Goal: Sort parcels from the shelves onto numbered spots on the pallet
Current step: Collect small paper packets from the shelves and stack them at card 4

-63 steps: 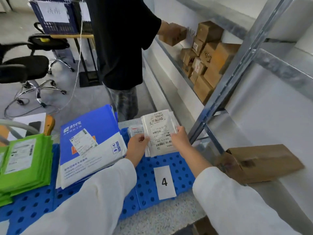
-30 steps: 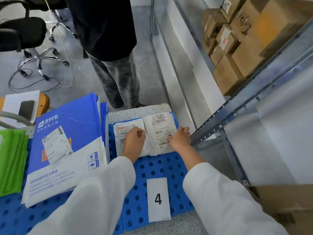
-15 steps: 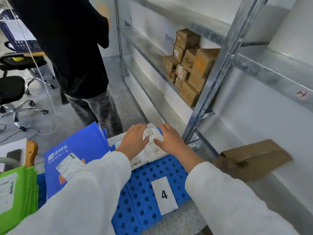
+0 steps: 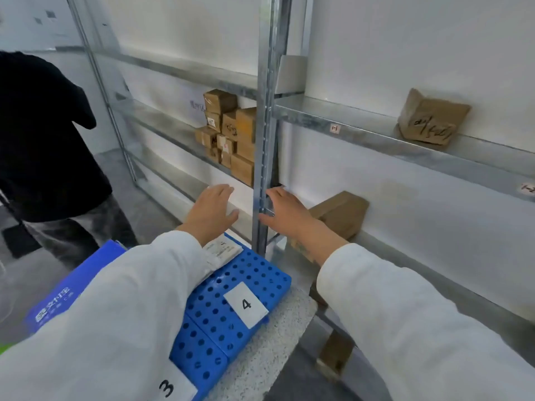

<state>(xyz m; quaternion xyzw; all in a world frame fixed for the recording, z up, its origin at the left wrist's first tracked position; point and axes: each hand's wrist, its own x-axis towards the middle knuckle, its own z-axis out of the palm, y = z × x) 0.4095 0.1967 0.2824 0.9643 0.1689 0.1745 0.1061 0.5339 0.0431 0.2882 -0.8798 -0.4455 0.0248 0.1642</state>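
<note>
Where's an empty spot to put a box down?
The grey metal shelf is bare between the upright steel post and the crumpled brown paper parcel. The blue perforated pallet shows bare holes between the white number 4 label and the white flat parcels. Left of the post, stacked brown cardboard boxes crowd the shelf.

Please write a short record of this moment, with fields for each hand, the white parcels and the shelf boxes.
Left hand: open, holds nothing
Right hand: open, holds nothing, beside the shelf post
White parcels: lie on the blue pallet, beyond label 4
Shelf boxes: brown stack left of the post; one box low on the right
</note>
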